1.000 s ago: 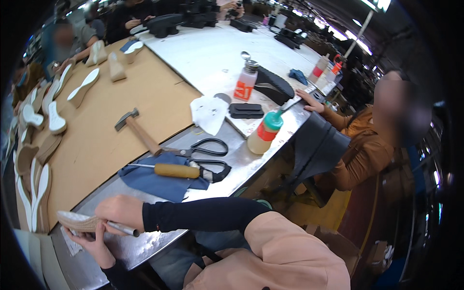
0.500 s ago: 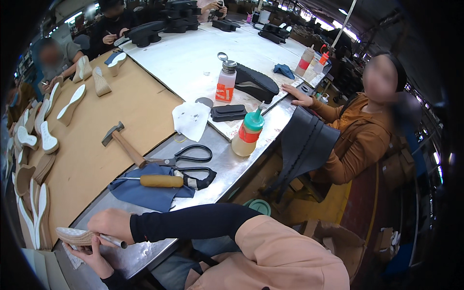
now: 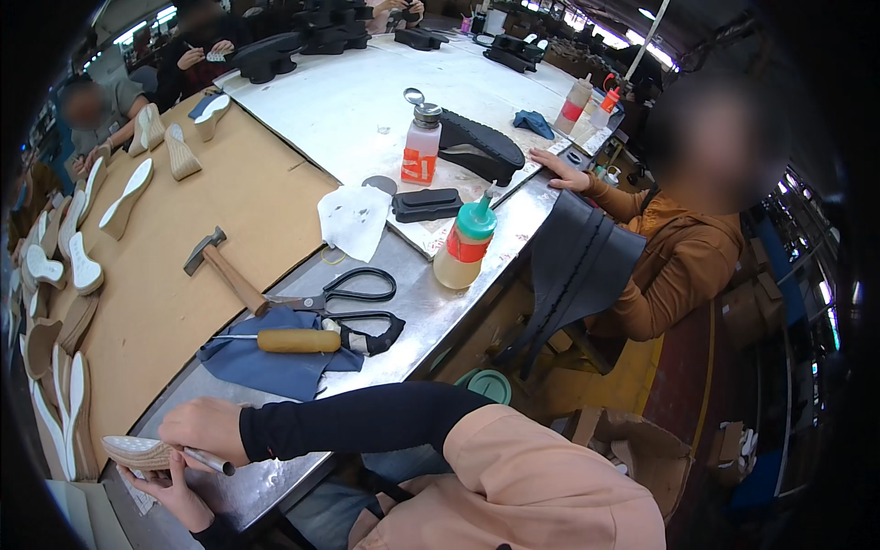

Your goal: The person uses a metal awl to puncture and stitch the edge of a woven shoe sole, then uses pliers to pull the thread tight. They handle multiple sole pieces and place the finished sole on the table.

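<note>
At the lower left, my left hand [image 3: 181,495] is closed around a shoe sole [image 3: 136,450] with a white speckled top and woven-look tan sides. My right hand [image 3: 203,429], its forearm in a black sleeve, is closed just above the same sole. A silver metal tube-like tool [image 3: 211,460] sticks out from under that hand's fingers; its working end is hidden. Nearest to the hands lies a blue cloth [image 3: 266,371], with a wooden-handled awl [image 3: 298,341] on top. Beside it rest black-handled scissors [image 3: 362,295] and a hammer [image 3: 229,275].
Pale soles [image 3: 128,197] crowd the tan board's left side. A green-capped glue bottle [image 3: 466,243], a pump bottle [image 3: 422,147] and a black sole [image 3: 481,151] stand farther off. A person in brown [image 3: 687,247] sits at the right, a hand on the table edge; others work beyond.
The whole view has shifted slightly. Both my hands keep their hold at the sole, with almost no visible change. The seated person's head has turned or moved a little.
</note>
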